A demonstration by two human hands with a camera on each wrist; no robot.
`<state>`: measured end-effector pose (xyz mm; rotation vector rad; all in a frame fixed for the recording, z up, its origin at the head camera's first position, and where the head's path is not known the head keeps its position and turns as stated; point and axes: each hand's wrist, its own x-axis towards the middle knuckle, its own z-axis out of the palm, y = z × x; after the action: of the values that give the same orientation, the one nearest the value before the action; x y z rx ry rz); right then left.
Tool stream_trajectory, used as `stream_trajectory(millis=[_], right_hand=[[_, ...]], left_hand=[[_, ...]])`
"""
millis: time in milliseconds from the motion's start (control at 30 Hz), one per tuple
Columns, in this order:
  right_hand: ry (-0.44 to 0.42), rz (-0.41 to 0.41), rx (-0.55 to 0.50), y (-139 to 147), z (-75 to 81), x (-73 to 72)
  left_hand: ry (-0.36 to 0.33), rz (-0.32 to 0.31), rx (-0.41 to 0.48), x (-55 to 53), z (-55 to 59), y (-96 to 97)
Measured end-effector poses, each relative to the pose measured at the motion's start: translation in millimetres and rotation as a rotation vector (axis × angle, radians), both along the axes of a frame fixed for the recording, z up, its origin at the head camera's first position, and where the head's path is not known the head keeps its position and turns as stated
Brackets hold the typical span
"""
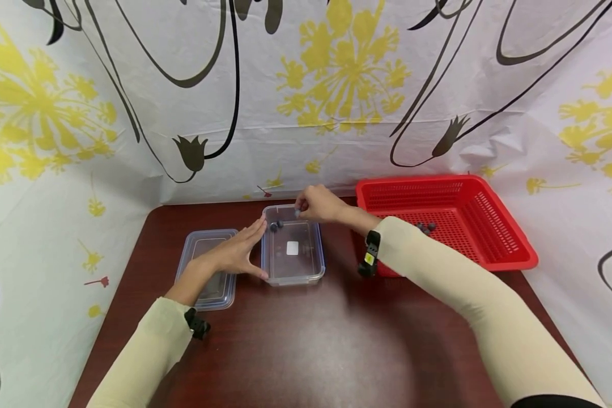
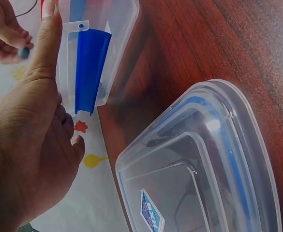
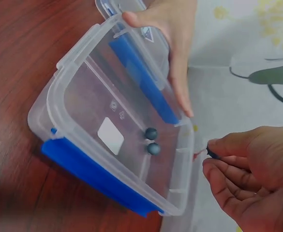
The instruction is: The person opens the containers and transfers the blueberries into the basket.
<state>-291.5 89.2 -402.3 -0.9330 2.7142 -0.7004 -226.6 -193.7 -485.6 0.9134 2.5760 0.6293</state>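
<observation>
A clear plastic food container (image 1: 293,281) with blue side clips stands uncovered on the table. Two small dark blue balls (image 3: 152,134) lie inside it, near the far end. My left hand (image 1: 233,252) rests along the container's left side, thumb and fingers spread and fairly straight. Above the far right corner, my right hand (image 1: 320,205) pinches another small dark blue ball (image 2: 24,52) between thumb and fingertips. In the right wrist view that hand (image 3: 250,176) appears just beyond the container's far rim.
A clear lid (image 1: 216,294) with a blue seal lies left of the container, partly under the left forearm. To the right, a red perforated basket (image 1: 510,266) holds several dark balls (image 1: 426,229). Patterned sheeting (image 1: 296,153) rises behind the brown table (image 1: 306,345).
</observation>
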Motion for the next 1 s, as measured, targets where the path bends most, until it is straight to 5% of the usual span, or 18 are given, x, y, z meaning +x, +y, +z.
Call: stream_trajectory(millis=[200, 567, 800, 1000], right_hand=[[0.024, 0.03, -0.049, 31, 16.9, 9.5], [0.0, 0.037, -0.048, 117, 25.1, 12.0], [0.016, 0.023, 0.029, 182, 17.2, -0.9], [-0.052, -0.027, 0.094, 234, -0.8, -13.0]], left_hand=[[0.003, 0.004, -0.006, 1.6, 1.8, -0.1], [0.009, -0.005, -0.009, 0.9, 0.4, 0.3], [0.01, -0.001, -0.007, 1.7, 2.2, 1.0], [0.003, 0.003, -0.005, 2.2, 2.8, 0.7]])
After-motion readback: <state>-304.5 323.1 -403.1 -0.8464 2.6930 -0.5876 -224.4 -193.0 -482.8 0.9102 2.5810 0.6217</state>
